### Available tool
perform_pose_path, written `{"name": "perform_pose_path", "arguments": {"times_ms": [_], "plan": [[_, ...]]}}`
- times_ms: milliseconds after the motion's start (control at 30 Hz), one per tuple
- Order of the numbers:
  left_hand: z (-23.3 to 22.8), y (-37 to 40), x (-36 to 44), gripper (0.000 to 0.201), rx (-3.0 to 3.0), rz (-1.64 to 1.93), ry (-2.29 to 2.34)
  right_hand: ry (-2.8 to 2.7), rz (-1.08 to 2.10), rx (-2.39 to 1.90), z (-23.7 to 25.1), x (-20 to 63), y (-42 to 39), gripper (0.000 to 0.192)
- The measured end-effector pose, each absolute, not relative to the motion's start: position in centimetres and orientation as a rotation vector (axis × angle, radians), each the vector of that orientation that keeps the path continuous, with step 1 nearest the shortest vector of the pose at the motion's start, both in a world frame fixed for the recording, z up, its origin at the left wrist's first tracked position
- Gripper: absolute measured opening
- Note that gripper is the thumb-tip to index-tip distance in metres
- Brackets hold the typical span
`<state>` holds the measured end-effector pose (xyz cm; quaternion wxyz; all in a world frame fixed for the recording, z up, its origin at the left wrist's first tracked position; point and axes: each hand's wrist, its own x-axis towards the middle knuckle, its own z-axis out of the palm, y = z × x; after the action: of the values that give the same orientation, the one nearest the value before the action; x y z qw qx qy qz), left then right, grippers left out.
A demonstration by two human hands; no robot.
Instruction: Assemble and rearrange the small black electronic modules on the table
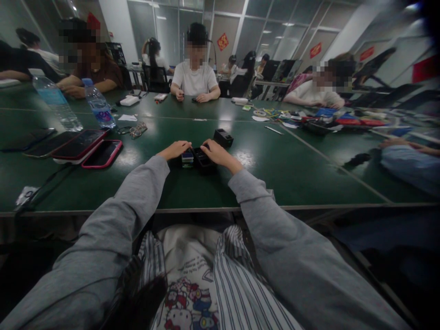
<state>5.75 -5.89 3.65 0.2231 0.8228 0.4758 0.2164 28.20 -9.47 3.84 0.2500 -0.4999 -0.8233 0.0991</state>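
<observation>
Both my arms in grey sleeves reach out over the dark green table [282, 174]. My left hand [174, 149] rests on a small dark block with coloured edges [187, 159]. My right hand [217, 153] lies over a black box-like holder [204, 162] right beside it, fingers curled on its top. A second small black box [223, 137] stands just beyond my right hand, apart from it. How firmly either hand grips is hard to tell.
Several phones [90, 149] lie at the left, with two water bottles [99, 105] and glasses [137, 130] behind them. A cable [41, 188] runs at the near left. Several people sit around the table; papers and clutter [330, 120] cover the right side.
</observation>
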Motion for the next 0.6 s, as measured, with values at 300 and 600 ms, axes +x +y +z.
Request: {"name": "perform_pose_path", "arguments": {"times_ms": [300, 600], "plan": [[3.51, -5.71, 5.80, 0.052, 2.276, 0.594, 1.329, -2.232, 0.264, -1.397, 3.93, 28.06, -9.54, 0.031], [3.77, -6.06, 5.78, 0.053, 2.255, 0.588, 1.315, -2.244, 0.262, -1.367, 3.73, 28.19, -9.27, 0.031]]}}
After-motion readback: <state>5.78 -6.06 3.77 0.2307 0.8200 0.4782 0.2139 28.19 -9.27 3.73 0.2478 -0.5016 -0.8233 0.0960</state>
